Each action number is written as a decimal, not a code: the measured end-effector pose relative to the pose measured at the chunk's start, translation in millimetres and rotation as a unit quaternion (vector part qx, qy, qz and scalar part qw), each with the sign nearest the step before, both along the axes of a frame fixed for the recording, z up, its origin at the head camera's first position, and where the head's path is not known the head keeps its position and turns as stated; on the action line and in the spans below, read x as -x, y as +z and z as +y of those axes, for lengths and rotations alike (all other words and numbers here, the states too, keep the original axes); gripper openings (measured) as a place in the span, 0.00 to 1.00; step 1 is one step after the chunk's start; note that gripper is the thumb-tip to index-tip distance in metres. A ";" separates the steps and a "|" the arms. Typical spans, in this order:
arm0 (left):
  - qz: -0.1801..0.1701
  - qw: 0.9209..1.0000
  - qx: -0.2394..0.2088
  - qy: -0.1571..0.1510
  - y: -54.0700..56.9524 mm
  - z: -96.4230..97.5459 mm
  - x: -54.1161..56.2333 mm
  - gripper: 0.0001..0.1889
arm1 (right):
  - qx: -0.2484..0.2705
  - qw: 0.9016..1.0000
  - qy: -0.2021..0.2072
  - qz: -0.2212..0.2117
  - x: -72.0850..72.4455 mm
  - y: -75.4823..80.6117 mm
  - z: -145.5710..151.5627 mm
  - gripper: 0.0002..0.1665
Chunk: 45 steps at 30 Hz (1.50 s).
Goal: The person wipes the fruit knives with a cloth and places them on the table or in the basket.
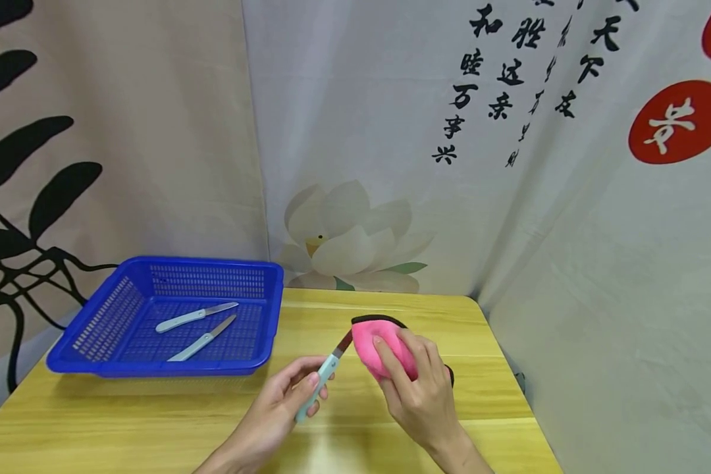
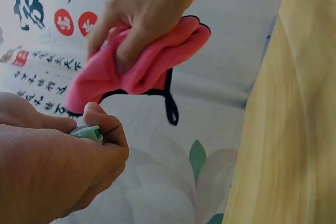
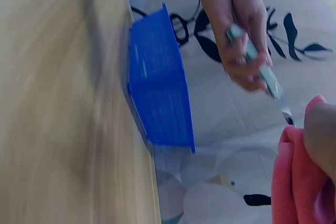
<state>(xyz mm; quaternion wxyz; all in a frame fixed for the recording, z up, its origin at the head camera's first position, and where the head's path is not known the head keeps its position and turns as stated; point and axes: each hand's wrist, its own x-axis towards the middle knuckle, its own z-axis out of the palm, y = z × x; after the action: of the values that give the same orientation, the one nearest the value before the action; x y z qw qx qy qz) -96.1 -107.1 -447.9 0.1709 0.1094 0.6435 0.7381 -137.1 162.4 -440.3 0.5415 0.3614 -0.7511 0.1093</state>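
In the head view my left hand [image 1: 288, 394] grips a knife by its pale blue-green handle [image 1: 318, 388], with the blade [image 1: 344, 343] slanting up to the right. My right hand [image 1: 419, 388] holds a folded pink cloth [image 1: 385, 342] with black edging, fingers pressed into it. The blade's tip meets the cloth's left edge and is hidden there. In the left wrist view only the handle's butt end [image 2: 88, 133] shows in the fist, below the pink cloth [image 2: 152, 66] and its black hanging loop. The right wrist view shows the blade [image 3: 286, 112] running up to the cloth.
A blue plastic basket [image 1: 164, 368] stands at the left of the wooden table [image 1: 468, 454]. Inside lie two similar knives, one higher [image 1: 197, 316] and one lower [image 1: 203, 340]. Printed curtains [image 1: 355, 131] hang behind the table and along its right side.
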 end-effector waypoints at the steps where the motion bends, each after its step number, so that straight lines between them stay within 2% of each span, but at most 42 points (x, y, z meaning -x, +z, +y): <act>1: 0.000 1.000 -0.002 0.002 0.0 0.7 0.2 0.25 | -0.006 1.000 0.010 0.011 -2.1 1.4 -3.7 0.18; 3: 0.005 1.000 -0.003 0.002 0.1 2.0 0.2 0.25 | -0.015 0.999 0.028 0.025 -5.6 3.3 -10.4 0.17; 7: 0.018 1.000 -0.012 -0.009 0.8 4.6 -0.1 0.25 | -0.033 0.998 0.044 0.023 -10.8 0.3 -17.9 0.17; 13: 0.052 0.997 -0.032 -0.042 0.9 4.9 -1.2 0.24 | -0.059 0.998 0.036 0.007 -14.2 -6.1 -21.9 0.18; 17: 0.072 0.995 -0.034 -0.052 0.5 2.6 -1.6 0.22 | -0.064 0.997 0.028 0.012 -14.0 -7.7 -23.1 0.18; 30: 0.069 0.996 -0.017 -0.060 1.9 -2.4 -1.9 0.22 | -0.039 0.999 -0.009 0.009 -8.4 -4.4 -21.1 0.19; 36: 0.083 0.994 -0.016 -0.065 1.2 -3.0 -1.6 0.22 | -0.030 0.999 -0.025 0.010 -1.2 -4.4 -16.0 0.19; 45: 0.082 0.995 0.003 -0.059 0.5 -5.0 -1.4 0.22 | -0.014 0.998 -0.052 -0.016 7.8 -6.8 -7.0 0.19</act>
<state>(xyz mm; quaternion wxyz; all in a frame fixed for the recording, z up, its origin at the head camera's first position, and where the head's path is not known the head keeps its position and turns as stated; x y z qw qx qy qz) -94.7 -112.0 -447.5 0.1610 0.2069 0.6500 0.7133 -144.9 155.4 -447.0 0.5297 0.3275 -0.7787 0.0765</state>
